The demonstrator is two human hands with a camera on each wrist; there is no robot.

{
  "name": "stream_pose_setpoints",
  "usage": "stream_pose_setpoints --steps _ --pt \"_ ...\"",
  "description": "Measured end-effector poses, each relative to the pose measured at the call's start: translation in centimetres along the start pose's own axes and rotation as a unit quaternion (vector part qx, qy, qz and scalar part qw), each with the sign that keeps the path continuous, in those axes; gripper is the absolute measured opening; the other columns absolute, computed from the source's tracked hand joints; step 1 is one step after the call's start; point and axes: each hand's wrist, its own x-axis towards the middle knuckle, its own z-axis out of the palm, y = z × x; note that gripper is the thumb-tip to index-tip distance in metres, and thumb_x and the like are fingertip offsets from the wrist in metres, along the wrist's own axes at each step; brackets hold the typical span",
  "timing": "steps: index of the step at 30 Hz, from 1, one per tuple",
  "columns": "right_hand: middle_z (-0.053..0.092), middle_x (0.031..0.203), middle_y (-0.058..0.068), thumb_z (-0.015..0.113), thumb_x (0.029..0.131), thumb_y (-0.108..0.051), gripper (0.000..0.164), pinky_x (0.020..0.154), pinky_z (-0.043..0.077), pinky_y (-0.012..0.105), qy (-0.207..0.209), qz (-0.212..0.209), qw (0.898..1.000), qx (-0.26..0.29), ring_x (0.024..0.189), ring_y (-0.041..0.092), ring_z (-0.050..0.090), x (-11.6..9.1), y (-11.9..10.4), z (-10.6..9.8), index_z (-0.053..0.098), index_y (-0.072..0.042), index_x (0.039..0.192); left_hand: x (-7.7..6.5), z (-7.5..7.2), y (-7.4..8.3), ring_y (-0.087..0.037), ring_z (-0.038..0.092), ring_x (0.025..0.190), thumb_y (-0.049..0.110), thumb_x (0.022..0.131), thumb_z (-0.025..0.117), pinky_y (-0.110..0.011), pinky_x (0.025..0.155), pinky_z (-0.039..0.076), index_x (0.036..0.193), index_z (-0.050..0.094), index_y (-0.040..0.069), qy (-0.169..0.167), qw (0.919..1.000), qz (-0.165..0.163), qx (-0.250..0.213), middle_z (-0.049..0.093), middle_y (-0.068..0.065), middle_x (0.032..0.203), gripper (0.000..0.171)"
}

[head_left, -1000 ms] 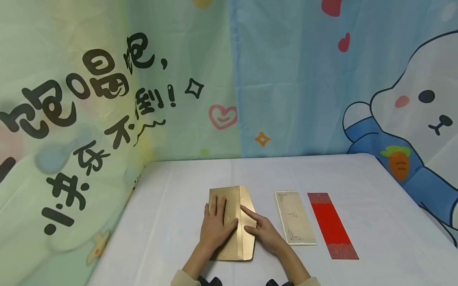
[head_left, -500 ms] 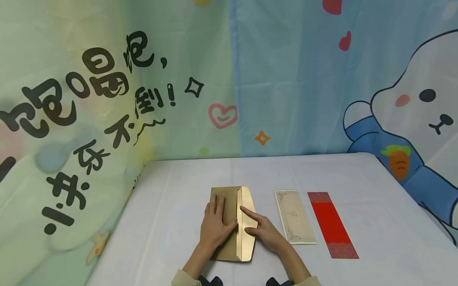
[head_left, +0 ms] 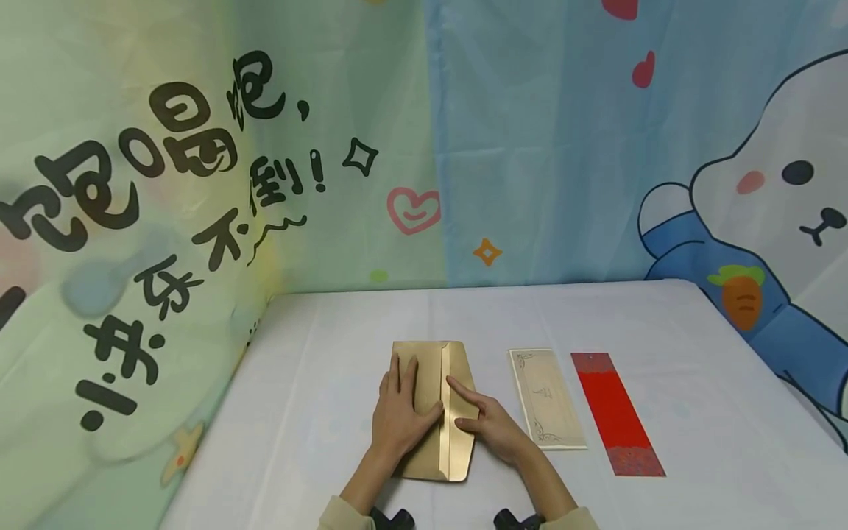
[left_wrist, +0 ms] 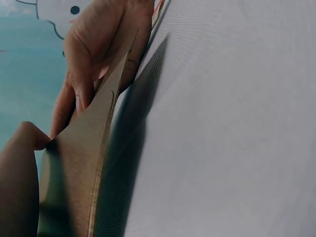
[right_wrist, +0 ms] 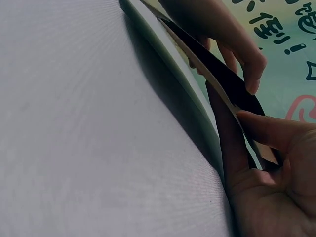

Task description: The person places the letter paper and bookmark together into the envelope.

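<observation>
A gold paper envelope (head_left: 429,361) lies on the white table, its long flap (head_left: 458,456) folded out to the right. My left hand (head_left: 400,419) rests on the envelope's body with fingers extended, the thumb reaching to the crease beside the flap. From the right, my right hand (head_left: 493,427) pinches the flap, index fingertip and thumb on its upper face. In the right wrist view the flap's edge runs between the thumb (right_wrist: 266,128) and a finger below it. The left wrist view shows the envelope's side (left_wrist: 84,163) raised a little over the cloth.
To the right lies a cream card (head_left: 546,401) with corner ornaments. Beyond it is a red paper strip (head_left: 616,412) with patterned ends. The white tablecloth (head_left: 318,383) meets a printed cloth backdrop (head_left: 503,147) at the far edge.
The envelope's crease has opened slightly along the flap, showing a narrow strip beside it. Both hands keep almost the same places, and the whole view has tilted slightly.
</observation>
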Motion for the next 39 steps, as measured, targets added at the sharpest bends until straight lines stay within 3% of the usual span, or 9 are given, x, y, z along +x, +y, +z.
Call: stream_pose_setpoints --steps 7,13,18,29,32,39 --pt "0.015 0.152 0.008 0.062 0.083 -0.001 0.071 0.085 0.046 0.035 -0.009 -0.010 1.000 0.013 0.118 0.028 0.047 0.01 0.10 -0.03 0.029 -0.010 0.145 -0.03 0.26 -0.03 -0.036 0.039 0.123 0.069 0.068 0.057 -0.047 0.069 0.049 0.146 0.029 0.024 -0.007 0.9996 -0.023 0.013 0.011 -0.015 0.152 0.094" --pt "0.017 0.151 0.008 0.063 0.082 -0.002 0.071 0.088 0.044 0.031 -0.005 -0.014 1.000 0.000 0.131 0.030 0.028 0.00 -0.01 -0.04 0.030 -0.010 0.145 -0.03 0.34 -0.10 -0.036 0.048 0.114 0.079 0.060 0.056 -0.045 0.065 0.049 0.146 0.029 0.029 0.009 0.9992 -0.022 0.032 0.010 -0.014 0.153 0.103" --pt "0.017 0.152 0.006 0.062 0.083 -0.001 0.071 0.087 0.045 0.032 -0.007 -0.008 1.000 0.009 0.129 0.033 0.030 0.04 -0.05 -0.03 0.030 -0.011 0.145 0.04 0.35 -0.13 -0.035 0.049 0.111 0.077 0.062 0.055 -0.042 0.062 0.049 0.146 0.027 0.028 0.000 0.9986 -0.006 0.053 0.011 -0.005 0.154 0.102" --pt "0.016 0.152 0.005 0.062 0.083 0.000 0.070 0.092 0.040 0.028 -0.009 -0.016 1.000 0.015 0.135 0.027 0.018 0.09 -0.04 -0.09 0.031 -0.011 0.145 0.14 0.25 -0.03 -0.032 0.054 0.092 0.080 0.062 0.052 -0.032 0.050 0.043 0.146 0.026 0.031 -0.015 0.9965 0.002 0.082 0.013 0.001 0.154 0.101" --pt "0.016 0.152 0.004 0.061 0.083 0.000 0.070 0.091 0.042 0.030 -0.012 -0.014 1.000 0.024 0.134 0.028 0.021 0.11 -0.02 -0.08 0.030 -0.012 0.145 0.15 0.20 0.04 -0.032 0.054 0.089 0.075 0.063 0.055 -0.033 0.049 0.042 0.146 0.028 0.030 -0.013 0.9968 0.004 0.079 0.014 0.000 0.154 0.098" --pt "0.014 0.153 0.005 0.059 0.085 0.001 0.070 0.086 0.045 0.037 -0.023 -0.007 0.999 0.044 0.121 0.031 0.043 0.01 -0.13 -0.04 0.027 -0.012 0.146 0.04 0.18 0.01 -0.029 0.051 0.086 0.069 0.066 0.056 -0.030 0.046 0.039 0.145 0.031 0.028 -0.016 0.9969 0.007 0.077 0.013 -0.001 0.154 0.093"
